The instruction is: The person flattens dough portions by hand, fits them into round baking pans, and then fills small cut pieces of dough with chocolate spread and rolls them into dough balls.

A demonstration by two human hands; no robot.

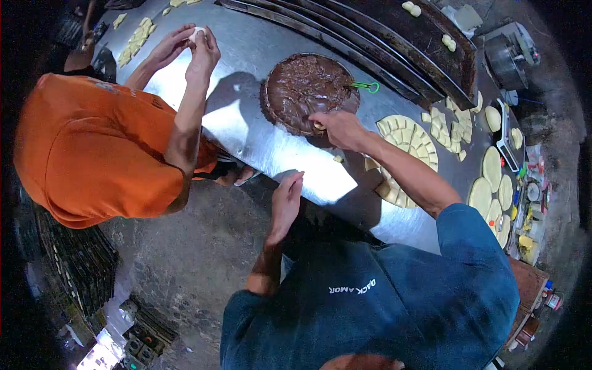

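Observation:
My right hand [344, 130] is closed at the near edge of a round pan of dark brown paste [308, 86], probably chocolate filling. A small pale piece of dough [319, 125] shows under its fingers. My left hand [287, 200] is raised by the table's near edge, fingers stretched up and slightly cupped, with nothing visible in it. A green-handled tool [365, 87] rests in the paste at the right rim. Beside my right forearm lies a flat round of dough [412, 139] cut into small pieces; my arm hides part of it.
To my left, a co-worker in an orange shirt [102, 148] holds pale dough [196, 34] in both hands. Dark baking trays [394, 46] stand along the far side of the metal table [246, 139]. Flat dough rounds [481, 196] and a scale [509, 139] lie at right.

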